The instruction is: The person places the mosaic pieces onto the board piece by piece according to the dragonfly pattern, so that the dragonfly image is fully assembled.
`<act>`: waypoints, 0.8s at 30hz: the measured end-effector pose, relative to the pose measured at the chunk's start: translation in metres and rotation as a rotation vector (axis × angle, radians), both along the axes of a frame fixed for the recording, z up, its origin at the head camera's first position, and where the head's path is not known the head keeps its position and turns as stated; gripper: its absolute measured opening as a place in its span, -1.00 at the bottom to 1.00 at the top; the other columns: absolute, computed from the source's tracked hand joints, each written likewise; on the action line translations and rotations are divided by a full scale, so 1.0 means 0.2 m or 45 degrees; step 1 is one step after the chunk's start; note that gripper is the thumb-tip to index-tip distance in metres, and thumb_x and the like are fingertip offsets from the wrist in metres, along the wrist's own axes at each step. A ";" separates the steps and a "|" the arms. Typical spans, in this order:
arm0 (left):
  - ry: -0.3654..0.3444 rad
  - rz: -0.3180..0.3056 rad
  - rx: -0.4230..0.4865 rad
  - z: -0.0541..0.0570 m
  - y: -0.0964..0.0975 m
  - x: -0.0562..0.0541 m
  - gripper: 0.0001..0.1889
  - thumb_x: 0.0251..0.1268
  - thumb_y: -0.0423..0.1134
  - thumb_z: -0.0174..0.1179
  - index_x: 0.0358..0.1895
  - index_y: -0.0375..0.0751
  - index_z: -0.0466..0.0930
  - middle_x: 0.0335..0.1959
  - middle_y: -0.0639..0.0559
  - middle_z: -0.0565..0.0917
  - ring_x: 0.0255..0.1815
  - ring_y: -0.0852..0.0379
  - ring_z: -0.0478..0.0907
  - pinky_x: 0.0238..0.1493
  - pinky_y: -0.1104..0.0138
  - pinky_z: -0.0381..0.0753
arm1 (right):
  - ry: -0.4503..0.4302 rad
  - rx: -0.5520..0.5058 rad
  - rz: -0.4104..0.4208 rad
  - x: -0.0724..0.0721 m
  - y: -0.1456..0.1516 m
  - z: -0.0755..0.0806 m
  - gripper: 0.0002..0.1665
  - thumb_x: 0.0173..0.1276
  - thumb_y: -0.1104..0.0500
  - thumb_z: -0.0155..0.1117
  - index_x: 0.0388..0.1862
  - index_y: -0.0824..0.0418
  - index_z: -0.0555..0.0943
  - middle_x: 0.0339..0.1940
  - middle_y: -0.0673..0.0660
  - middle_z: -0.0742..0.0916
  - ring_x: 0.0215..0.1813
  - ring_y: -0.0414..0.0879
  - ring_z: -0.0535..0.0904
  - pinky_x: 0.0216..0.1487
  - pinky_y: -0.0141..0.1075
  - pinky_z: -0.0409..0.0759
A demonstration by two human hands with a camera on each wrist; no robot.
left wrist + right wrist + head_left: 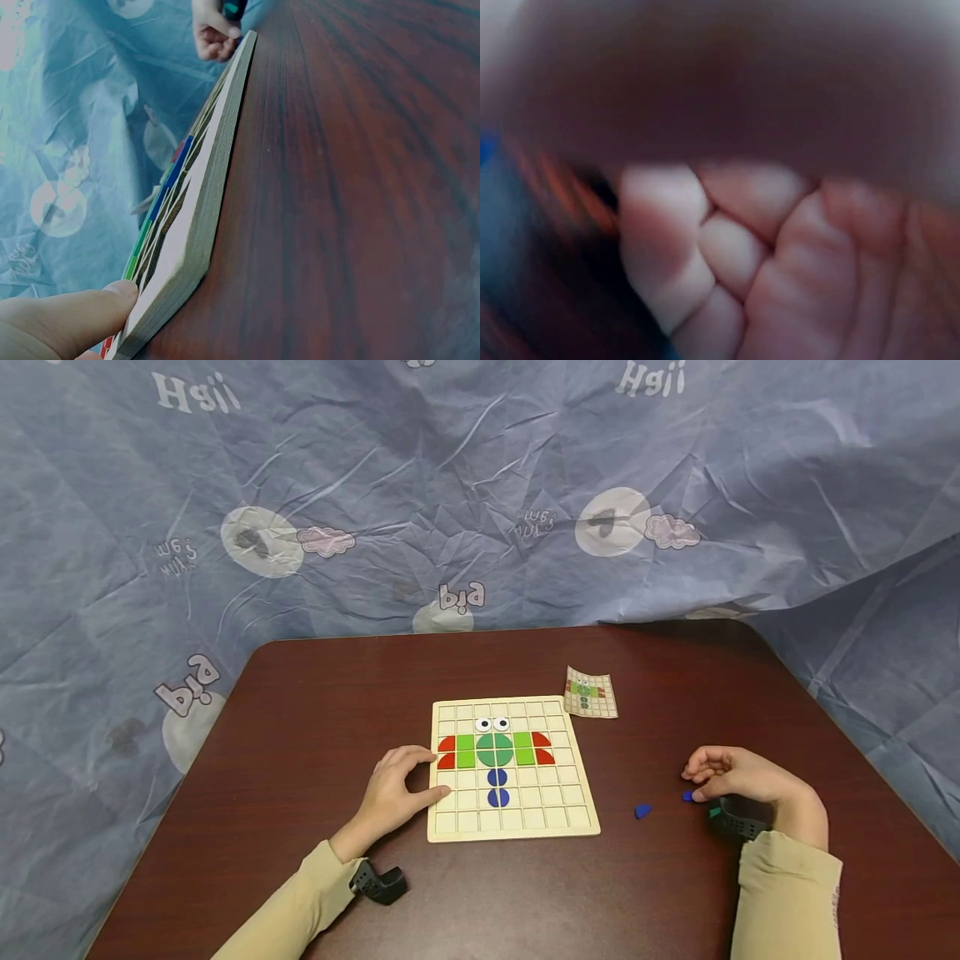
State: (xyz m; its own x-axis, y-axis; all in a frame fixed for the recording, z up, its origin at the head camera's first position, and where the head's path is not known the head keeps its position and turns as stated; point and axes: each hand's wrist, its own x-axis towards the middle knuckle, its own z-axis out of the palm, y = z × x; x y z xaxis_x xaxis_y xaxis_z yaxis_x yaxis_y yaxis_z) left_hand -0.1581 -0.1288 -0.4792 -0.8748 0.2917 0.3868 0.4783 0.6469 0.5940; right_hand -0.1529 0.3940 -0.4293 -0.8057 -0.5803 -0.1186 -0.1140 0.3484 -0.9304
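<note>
A square wooden grid board [517,836] lies on the table. On it, two eye pieces [492,724] stand above a green circle [494,750], with light green tiles [465,751] and red curved pieces [543,756] to both sides. Blue half-round pieces [498,787] line up below. My left hand [393,792] rests at the board's left edge, its thumb [105,307] on the rim. Over to the right, my right hand [738,774] has curled fingers, the thumb tip right at a small blue piece [687,796]; I cannot tell whether it is pinched. Another blue piece [642,811] lies between that hand and the board.
A small paper card [608,707] with a printed grid picture like the board's figure lies at the board's far right corner. The dark red-brown table [337,693] has a patterned grey-blue cloth [480,460] hanging behind it.
</note>
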 end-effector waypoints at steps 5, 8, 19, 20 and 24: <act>-0.006 -0.002 0.002 0.00 0.00 0.00 -0.50 -0.10 0.00 0.44 -0.05 -0.17 0.62 0.00 0.00 0.56 0.09 -0.05 0.42 0.15 0.03 0.32 | 0.005 0.049 -0.017 -0.01 -0.02 0.01 -0.73 0.14 0.50 0.23 -0.22 0.59 0.38 -0.30 0.08 0.67 -0.28 -0.23 0.60 -0.30 -0.41 0.59; -0.011 0.002 0.002 0.00 0.00 0.00 -0.50 -0.09 0.00 0.44 -0.05 -0.16 0.62 0.00 0.00 0.56 0.10 -0.04 0.41 0.15 0.03 0.32 | -0.015 0.074 -0.071 -0.01 -0.03 0.01 -0.72 0.16 0.46 0.25 -0.21 0.59 0.40 -0.34 0.07 0.67 -0.35 -0.24 0.59 -0.34 -0.41 0.59; -0.044 0.005 -0.001 0.01 0.00 0.01 -0.50 -0.06 0.02 0.42 -0.03 -0.15 0.62 0.01 0.02 0.55 0.12 -0.05 0.40 0.17 0.01 0.30 | -0.024 0.153 -0.241 0.01 -0.03 0.01 -0.63 0.16 0.37 0.33 -0.10 0.56 0.47 -0.27 0.11 0.69 -0.31 -0.21 0.60 -0.27 -0.38 0.61; -0.041 0.006 -0.002 0.01 0.00 0.01 -0.50 -0.06 0.02 0.41 -0.04 -0.15 0.62 0.01 0.02 0.55 0.12 -0.05 0.40 0.16 0.00 0.30 | -0.027 0.155 -0.243 0.01 -0.03 0.01 -0.61 0.16 0.37 0.33 -0.10 0.57 0.47 -0.26 0.10 0.69 -0.31 -0.21 0.60 -0.27 -0.39 0.61; -0.035 0.013 -0.007 0.00 0.00 0.00 -0.51 -0.06 0.02 0.41 -0.04 -0.14 0.62 0.01 0.03 0.55 0.11 -0.04 0.40 0.16 0.01 0.30 | -0.021 0.186 -0.258 0.00 -0.04 0.01 -0.59 0.16 0.36 0.34 -0.08 0.57 0.48 -0.24 0.10 0.70 -0.29 -0.22 0.59 -0.27 -0.40 0.60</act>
State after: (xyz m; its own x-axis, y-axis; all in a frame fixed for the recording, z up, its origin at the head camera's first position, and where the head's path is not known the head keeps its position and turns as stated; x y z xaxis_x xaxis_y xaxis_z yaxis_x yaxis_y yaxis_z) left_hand -0.1573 -0.1289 -0.4788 -0.8880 0.2851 0.3608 0.4553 0.6549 0.6032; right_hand -0.1533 0.3863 -0.4278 -0.9012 -0.3828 -0.2033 -0.0136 0.4936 -0.8696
